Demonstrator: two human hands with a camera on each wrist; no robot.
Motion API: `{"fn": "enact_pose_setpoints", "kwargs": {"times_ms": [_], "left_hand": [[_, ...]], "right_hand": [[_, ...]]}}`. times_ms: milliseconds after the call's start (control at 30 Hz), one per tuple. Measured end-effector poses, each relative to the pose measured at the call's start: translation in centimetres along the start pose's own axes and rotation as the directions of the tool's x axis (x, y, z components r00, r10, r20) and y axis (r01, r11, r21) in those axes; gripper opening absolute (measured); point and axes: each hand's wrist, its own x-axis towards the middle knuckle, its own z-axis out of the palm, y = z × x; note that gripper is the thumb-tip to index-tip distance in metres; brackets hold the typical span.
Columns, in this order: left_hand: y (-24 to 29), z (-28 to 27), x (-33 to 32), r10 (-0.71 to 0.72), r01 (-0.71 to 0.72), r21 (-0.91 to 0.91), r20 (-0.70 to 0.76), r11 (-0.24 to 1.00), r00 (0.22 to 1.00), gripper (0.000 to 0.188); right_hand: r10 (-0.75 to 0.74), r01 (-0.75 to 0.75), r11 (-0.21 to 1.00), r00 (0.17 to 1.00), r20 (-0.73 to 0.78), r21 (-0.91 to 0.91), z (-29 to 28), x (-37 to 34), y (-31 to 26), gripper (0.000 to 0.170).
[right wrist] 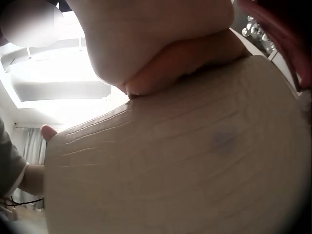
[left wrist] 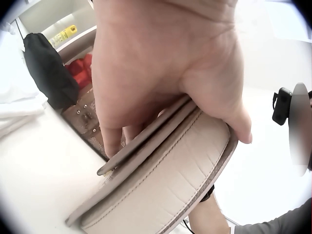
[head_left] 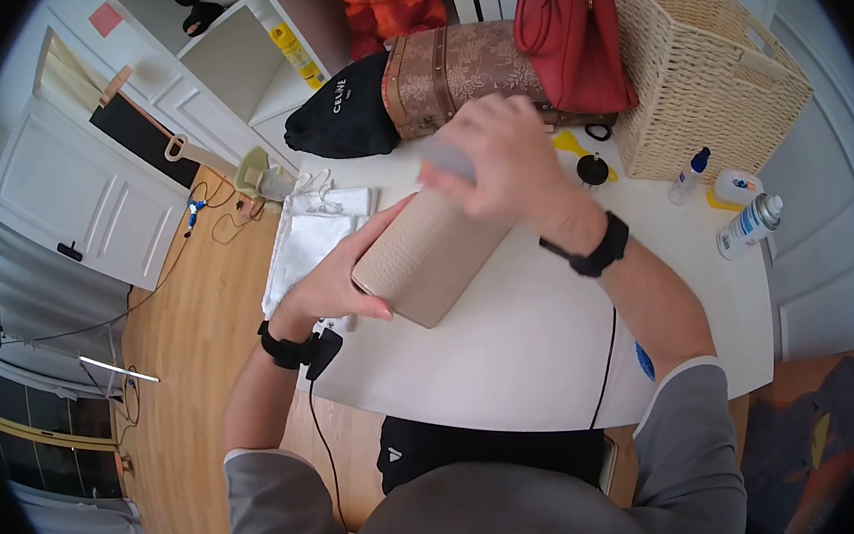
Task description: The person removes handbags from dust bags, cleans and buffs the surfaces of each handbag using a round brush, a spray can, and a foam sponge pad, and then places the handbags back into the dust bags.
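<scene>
A beige, crease-textured leather handbag [head_left: 441, 251] stands tilted over the white table. My left hand [head_left: 333, 284] grips its near left end, thumb along one side. In the left wrist view that hand [left wrist: 165, 63] spans the stitched side panel [left wrist: 161, 185] and the layered flap edges, some fingers hidden behind them. My right hand [head_left: 504, 156], blurred, is at the bag's far end and holds a small grey pad [head_left: 451, 161] over the leather. Seen from the right wrist, the curled hand [right wrist: 156, 44] meets the bag's edge; a faint bluish spot [right wrist: 224, 141] shows on the leather.
Folded white cloth [head_left: 319, 235] lies left of the bag. Behind stand a black dust bag [head_left: 345, 113], a brown patterned bag [head_left: 432, 76], a red handbag [head_left: 574, 34] and a wicker basket [head_left: 703, 75]. A spray can [head_left: 750, 226] and small bottles stand at the right.
</scene>
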Motion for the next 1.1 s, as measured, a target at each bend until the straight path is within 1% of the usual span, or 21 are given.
{"fn": "enact_pose_setpoints", "kwargs": {"times_ms": [33, 100, 133, 167, 200, 233, 300, 367, 433, 467, 500, 533, 600, 667, 733, 767, 800, 833, 900, 1033, 1100], "left_hand": [[0.0, 0.0, -0.2, -0.015, 0.015, 0.008, -0.013, 1.000, 1.000, 0.130], [-0.5, -0.7, -0.7, -0.077, 0.076, 0.033, 0.029, 0.997, 0.997, 0.125], [-0.8, -0.8, -0.9, -0.141, 0.137, 0.059, 0.069, 0.989, 0.988, 0.119], [-1.2, -0.7, -1.0, -0.142, 0.138, 0.058, 0.071, 0.989, 0.987, 0.119], [-1.6, -0.4, -1.2, -0.168, 0.168, 0.098, -0.008, 0.981, 0.986, 0.113], [-1.5, -0.1, -1.2, -0.189, 0.200, 0.135, -0.089, 0.970, 0.978, 0.106], [-0.6, -0.3, -1.5, -0.241, 0.250, 0.105, -0.094, 0.963, 0.966, 0.102], [-0.1, -0.3, -1.5, -0.292, 0.299, 0.072, -0.089, 0.952, 0.952, 0.097], [0.0, -0.6, -1.2, -0.183, 0.182, -0.068, -0.001, 0.981, 0.983, 0.095], [-0.1, -0.8, -0.9, -0.183, 0.183, -0.068, -0.001, 0.981, 0.983, 0.095], [-0.5, -1.1, -0.7, -0.134, 0.134, -0.017, 0.016, 0.991, 0.991, 0.101], [-0.7, -1.2, -0.7, -0.086, 0.084, 0.033, 0.033, 0.996, 0.996, 0.106], [0.4, -1.3, -0.9, -0.085, 0.087, 0.102, -0.021, 0.991, 0.996, 0.108], [1.6, -1.6, -0.7, -0.079, 0.090, 0.169, -0.068, 0.982, 0.995, 0.110], [2.5, -2.2, -0.4, -0.023, 0.042, 0.209, -0.094, 0.977, 0.995, 0.098], [3.2, -2.1, -0.2, -0.022, 0.041, 0.205, -0.093, 0.978, 0.995, 0.098], [4.0, -1.8, 0.2, -0.058, 0.072, 0.187, -0.079, 0.980, 0.995, 0.088], [4.6, -1.6, 0.6, -0.092, 0.102, 0.170, -0.063, 0.980, 0.994, 0.077], [4.7, -1.6, 1.4, -0.107, 0.119, 0.203, -0.070, 0.972, 0.992, 0.072], [4.1, -2.0, 3.0, -0.088, 0.103, 0.337, -0.062, 0.936, 0.994, 0.070], [3.3, -2.5, 3.4, -0.071, 0.091, 0.251, -0.087, 0.964, 0.994, 0.069]], "right_hand": [[0.000, 0.000, 1.000, 1.000, 0.001, 0.001, 0.0, -0.3, -1.5, 0.042], [-0.174, 0.161, 0.971, 0.983, 0.060, 0.176, -0.1, -1.0, -5.2, 0.046], [-0.170, 0.157, 0.972, 0.983, 0.063, 0.177, -0.2, -1.4, -6.6, 0.046], [-0.243, 0.220, 0.949, 0.967, 0.081, 0.227, -0.4, -1.6, -7.8, 0.049], [-0.316, 0.280, 0.919, 0.944, 0.094, 0.278, -0.4, -1.8, -8.5, 0.052], [-0.316, 0.279, 0.919, 0.944, 0.095, 0.280, -0.3, -1.9, -8.7, 0.052], [-0.379, 0.360, 0.905, 0.924, 0.049, 0.226, 0.0, -2.0, -8.9, 0.056], [-0.379, 0.356, 0.906, 0.923, 0.064, 0.227, 0.2, -1.9, -8.4, 0.053], [-0.379, 0.355, 0.908, 0.923, 0.075, 0.222, 0.1, -1.3, -7.2, 0.049], [-0.316, 0.291, 0.934, 0.944, 0.098, 0.207, -0.2, -1.1, -6.4, 0.045], [-0.253, 0.228, 0.955, 0.960, 0.120, 0.192, -0.4, -0.9, -5.4, 0.042], [-0.256, 0.230, 0.953, 0.959, 0.119, 0.195, -0.4, -0.6, -4.0, 0.042], [-0.124, 0.124, 0.992, 0.992, 0.016, 0.012, -0.5, -0.1, -0.4, 0.030], [-0.065, 0.065, 0.997, 0.998, -0.002, -0.032, -0.2, 0.0, 2.0, 0.030], [-0.002, 0.001, 0.997, 1.000, -0.019, -0.076, 0.1, -0.2, 2.4, 0.031], [0.015, -0.018, 0.997, 0.999, -0.037, -0.079, 0.3, -0.2, 2.1, 0.031], [0.029, -0.034, 0.996, 0.998, -0.054, -0.083, 0.6, -0.2, 1.9, 0.031], [0.027, -0.031, 0.996, 0.998, -0.049, -0.087, 0.8, -0.2, 1.9, 0.031], [-0.009, -0.001, 0.996, 0.994, -0.113, -0.084, 1.2, -0.4, 1.9, 0.036], [-0.051, 0.047, 0.998, 0.992, -0.114, -0.041, 1.7, -1.3, 0.1, 0.044], [-0.132, 0.137, 0.988, 0.988, -0.078, 0.064, 2.4, -2.0, -2.1, 0.052]]}}
